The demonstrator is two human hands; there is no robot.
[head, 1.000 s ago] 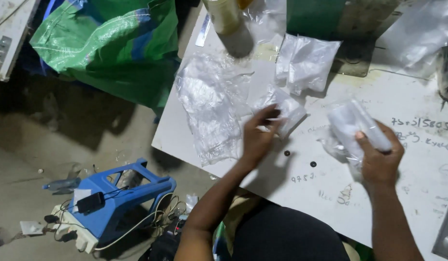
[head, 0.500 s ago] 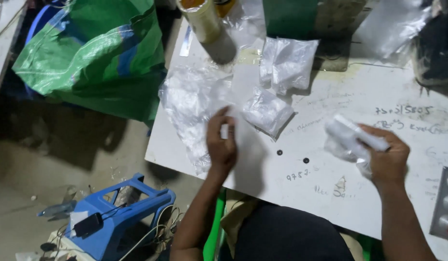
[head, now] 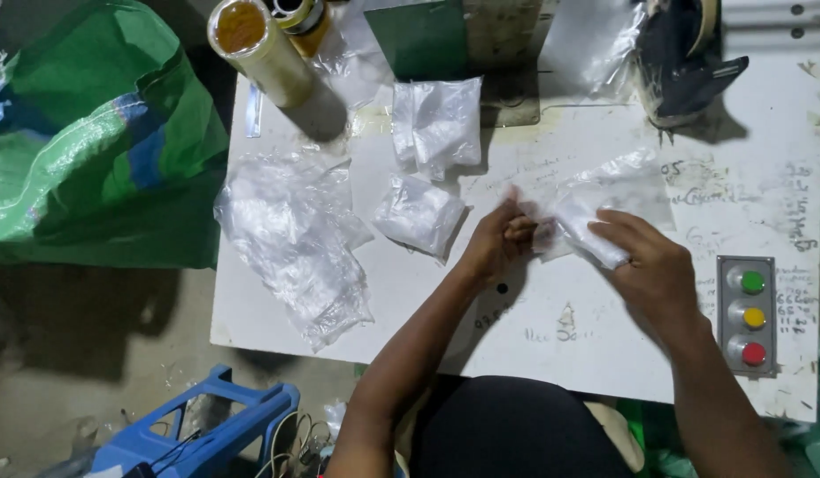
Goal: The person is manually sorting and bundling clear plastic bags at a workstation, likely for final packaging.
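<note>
left hand point(head: 496, 241) moved right, both hands closed on clear bag point(head: 604, 199) holding white item

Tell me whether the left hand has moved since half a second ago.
Yes. The left hand has gone rightwards, from left of the two dark holes in the table to above them, meeting the right hand's clear bag.
</note>
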